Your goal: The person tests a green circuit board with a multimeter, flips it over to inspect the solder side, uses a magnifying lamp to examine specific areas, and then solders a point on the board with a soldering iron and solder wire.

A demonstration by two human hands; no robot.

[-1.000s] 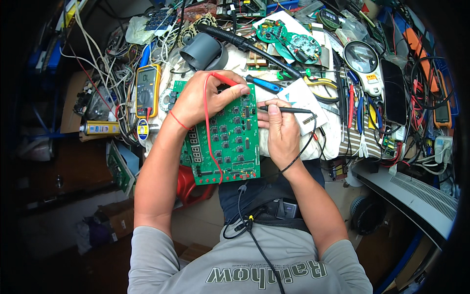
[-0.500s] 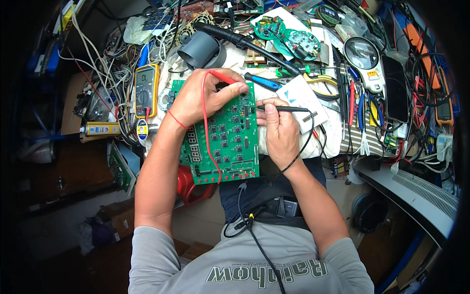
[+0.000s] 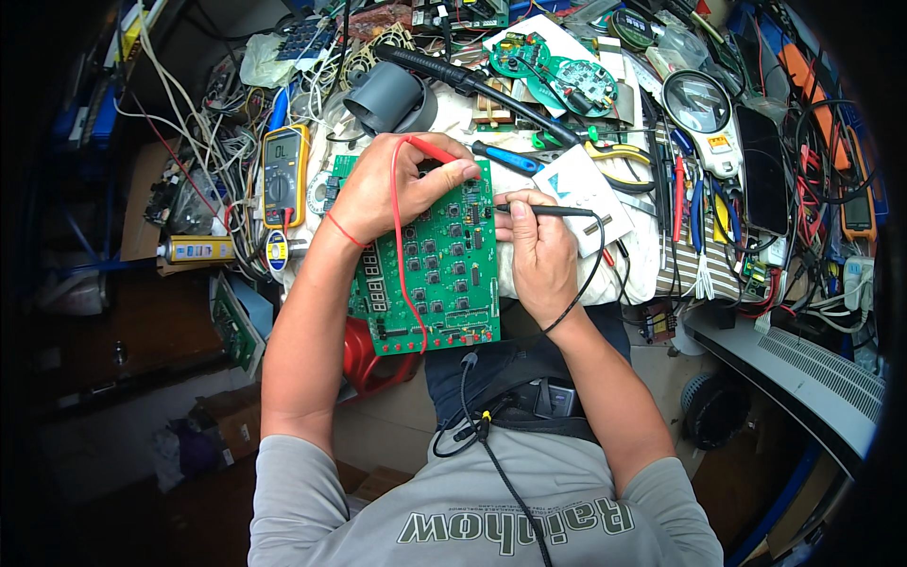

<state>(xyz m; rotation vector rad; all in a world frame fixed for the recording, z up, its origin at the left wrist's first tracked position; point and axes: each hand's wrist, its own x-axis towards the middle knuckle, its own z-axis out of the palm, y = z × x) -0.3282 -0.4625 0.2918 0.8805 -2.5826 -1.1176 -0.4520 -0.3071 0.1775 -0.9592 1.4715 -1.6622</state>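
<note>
Green circuit board (image 3: 430,265) lies tilted at the front edge of a cluttered bench, its near end hanging over the person's lap, with rows of small black buttons and chips facing up. Left hand (image 3: 397,184) rests on the board's far left corner, fingers curled round a red probe (image 3: 433,151) whose tip points toward the board's top edge; the probe's red lead (image 3: 402,255) loops over the wrist and runs down across the board. Right hand (image 3: 539,250) sits just beside the board's right edge, thumb and fingers pinching a black probe (image 3: 546,210) that lies nearly level, its tip touching the board near the upper right corner. Its black lead (image 3: 590,274) curves down past the wrist. A yellow multimeter (image 3: 283,175) stands well to the left among tangled wires. Behind the hands are a grey funnel-shaped cup (image 3: 392,99), a blue-handled screwdriver (image 3: 508,158), round green boards (image 3: 567,76) and a magnifier (image 3: 697,102). A red object (image 3: 364,364) shows under the board's near left corner.
</note>
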